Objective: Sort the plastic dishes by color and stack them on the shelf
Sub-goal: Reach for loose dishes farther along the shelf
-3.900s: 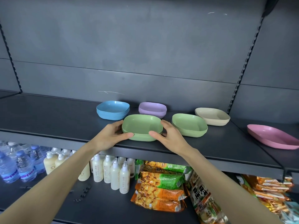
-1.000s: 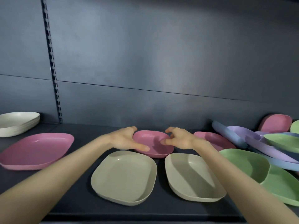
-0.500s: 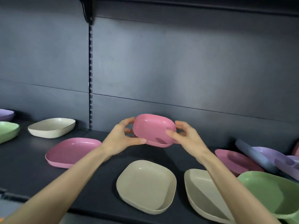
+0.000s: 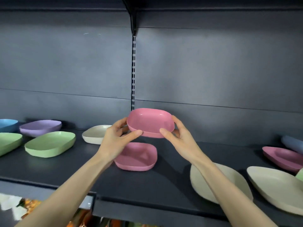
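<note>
Now my left hand [image 4: 114, 138] and right hand [image 4: 180, 138] both grip a small pink rounded-square plastic dish [image 4: 150, 122] by its opposite ends, held clear above the dark shelf [image 4: 147, 185]; just below my hands lies a wider pink plastic plate [image 4: 137, 157]; a pale green plastic dish [image 4: 50, 144] sits well left of my left hand.

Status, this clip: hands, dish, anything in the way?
Left hand and right hand grip pink dish, held above shelf. Second pink dish on shelf just below. Nothing between them.
</note>
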